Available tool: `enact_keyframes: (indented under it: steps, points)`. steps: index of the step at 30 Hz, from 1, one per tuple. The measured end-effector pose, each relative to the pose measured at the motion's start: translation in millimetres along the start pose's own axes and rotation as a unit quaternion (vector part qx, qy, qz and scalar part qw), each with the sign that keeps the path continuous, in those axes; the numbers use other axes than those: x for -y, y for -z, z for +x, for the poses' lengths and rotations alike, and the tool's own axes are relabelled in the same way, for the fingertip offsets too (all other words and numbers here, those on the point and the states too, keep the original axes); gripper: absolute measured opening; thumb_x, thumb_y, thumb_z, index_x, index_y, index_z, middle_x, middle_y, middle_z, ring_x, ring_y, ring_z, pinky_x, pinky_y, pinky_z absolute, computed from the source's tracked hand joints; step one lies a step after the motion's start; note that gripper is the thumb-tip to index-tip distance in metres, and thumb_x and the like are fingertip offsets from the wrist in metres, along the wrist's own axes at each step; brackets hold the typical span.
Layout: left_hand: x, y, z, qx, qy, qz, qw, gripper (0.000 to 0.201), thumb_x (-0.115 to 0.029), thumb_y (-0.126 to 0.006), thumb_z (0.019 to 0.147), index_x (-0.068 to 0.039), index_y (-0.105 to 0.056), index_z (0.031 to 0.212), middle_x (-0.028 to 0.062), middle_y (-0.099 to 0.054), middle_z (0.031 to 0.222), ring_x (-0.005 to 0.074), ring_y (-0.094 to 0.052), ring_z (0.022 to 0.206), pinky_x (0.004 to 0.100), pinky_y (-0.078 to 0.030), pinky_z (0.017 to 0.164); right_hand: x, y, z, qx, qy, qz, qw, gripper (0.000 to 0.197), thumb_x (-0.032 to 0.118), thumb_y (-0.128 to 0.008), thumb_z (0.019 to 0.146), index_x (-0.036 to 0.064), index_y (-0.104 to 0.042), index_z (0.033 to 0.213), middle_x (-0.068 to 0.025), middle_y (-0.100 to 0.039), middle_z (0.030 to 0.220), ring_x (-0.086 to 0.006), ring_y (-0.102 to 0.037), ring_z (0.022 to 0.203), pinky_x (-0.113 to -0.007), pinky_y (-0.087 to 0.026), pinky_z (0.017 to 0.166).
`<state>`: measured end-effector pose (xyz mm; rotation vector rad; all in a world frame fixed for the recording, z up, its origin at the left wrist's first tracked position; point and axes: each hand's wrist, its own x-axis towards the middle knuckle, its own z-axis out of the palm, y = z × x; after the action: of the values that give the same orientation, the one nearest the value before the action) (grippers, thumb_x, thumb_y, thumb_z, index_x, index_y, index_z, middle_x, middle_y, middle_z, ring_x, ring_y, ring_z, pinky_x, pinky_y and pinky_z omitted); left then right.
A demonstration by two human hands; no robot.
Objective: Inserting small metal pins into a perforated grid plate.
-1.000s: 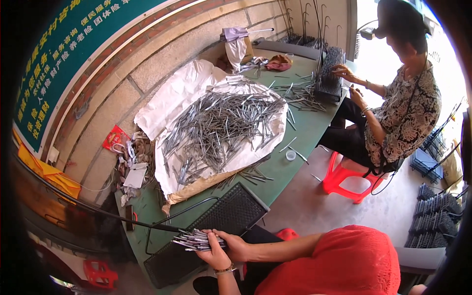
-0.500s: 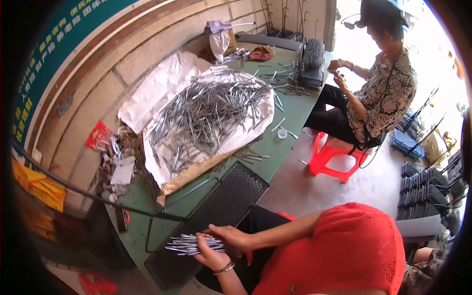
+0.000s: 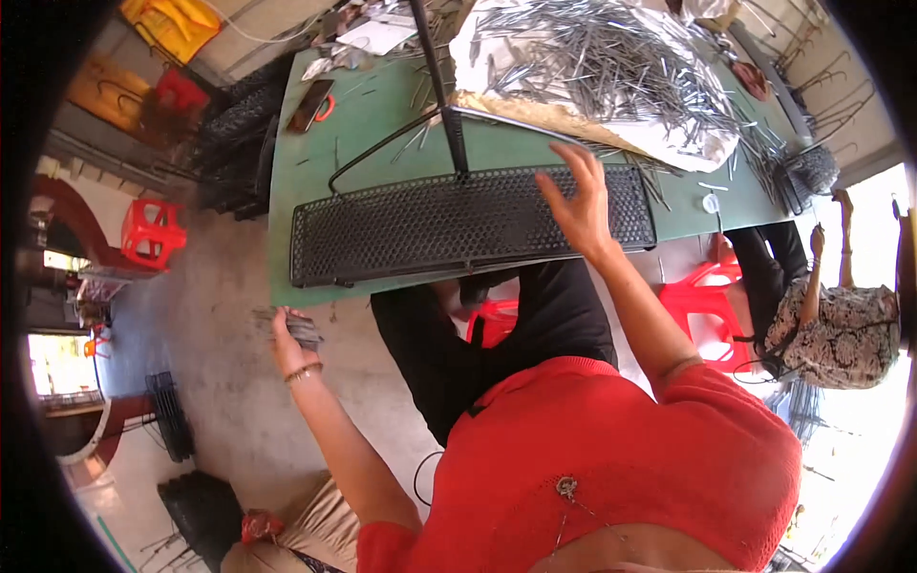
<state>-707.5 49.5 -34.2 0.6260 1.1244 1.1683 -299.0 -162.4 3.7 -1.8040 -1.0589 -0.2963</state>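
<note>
My left hand (image 3: 285,332) hangs out to the left, below the table edge, closed around a bundle of thin metal rods (image 3: 294,326). My right hand (image 3: 579,199) is raised over the long black perforated tray (image 3: 411,222) with its fingers spread and nothing in it. The tray lies on the green table (image 3: 306,172) in front of me. Beyond it, a large heap of loose metal rods (image 3: 611,57) rests on white sheeting.
Another person in a patterned top (image 3: 841,325) sits at the right on a red stool (image 3: 702,306) by a second black tray (image 3: 807,172). A phone (image 3: 310,103) lies on the table. A red stool (image 3: 153,229) and stacked black trays (image 3: 205,511) stand on the floor.
The view has swung far round. My left hand carried the rod bundle off the tray down to the left. My right hand left the bundle and opened above the tray.
</note>
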Motion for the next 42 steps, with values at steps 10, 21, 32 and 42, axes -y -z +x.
enact_keyframes:
  steps: [10, 21, 32, 42]
  points:
    - [-43, 20, 102, 0.056, 0.103, 0.341, 0.933, 0.026, -0.035, -0.069, 0.075, -0.011, -0.062, 0.08, -0.0021, -0.055, 0.066, 0.0097, -0.05, 0.051, 0.0278, -0.037, 0.043, -109, 80, -4, -0.158, -0.162, -0.049, 0.973, 0.027, 0.02, -0.058, 0.089, 0.0035, -0.062, 0.109, -0.0125, -0.064, 0.103, -0.0221, -0.059, 0.096, -0.032, -0.044, 0.086]
    - [-30, -11, 106, 0.114, -0.018, 0.435, 0.893, 0.024, -0.027, -0.066, 0.078, -0.008, -0.055, 0.088, 0.0024, -0.054, 0.066, 0.0132, -0.053, 0.053, 0.029, -0.042, 0.046, -153, 84, -79, -0.087, -0.42, 0.352, 0.832, 0.05, 0.042, -0.045, 0.094, -0.0001, -0.058, 0.118, -0.0083, -0.059, 0.115, -0.0154, -0.053, 0.104, -0.028, -0.04, 0.092]
    - [-26, -20, 64, 0.035, 0.03, 0.434, 0.9, 0.024, -0.024, -0.066, 0.076, -0.005, -0.057, 0.088, 0.0042, -0.059, 0.071, 0.0163, -0.054, 0.053, 0.0321, -0.043, 0.043, -185, 97, -31, -0.01, -0.306, 0.009, 0.952, 0.044, 0.032, -0.066, 0.082, -0.002, -0.062, 0.109, -0.0123, -0.063, 0.109, -0.022, -0.06, 0.096, -0.031, -0.046, 0.084]
    - [-25, -5, 74, 0.041, 0.028, 0.411, 0.91, 0.025, -0.021, -0.067, 0.075, -0.004, -0.058, 0.09, 0.004, -0.06, 0.076, 0.0162, -0.055, 0.057, 0.0312, -0.047, 0.049, -236, 110, -4, 0.147, -0.17, -0.378, 0.898, 0.097, 0.074, -0.059, 0.062, -0.0058, -0.051, 0.118, -0.0181, -0.045, 0.126, -0.0317, -0.041, 0.119, -0.044, -0.034, 0.096]
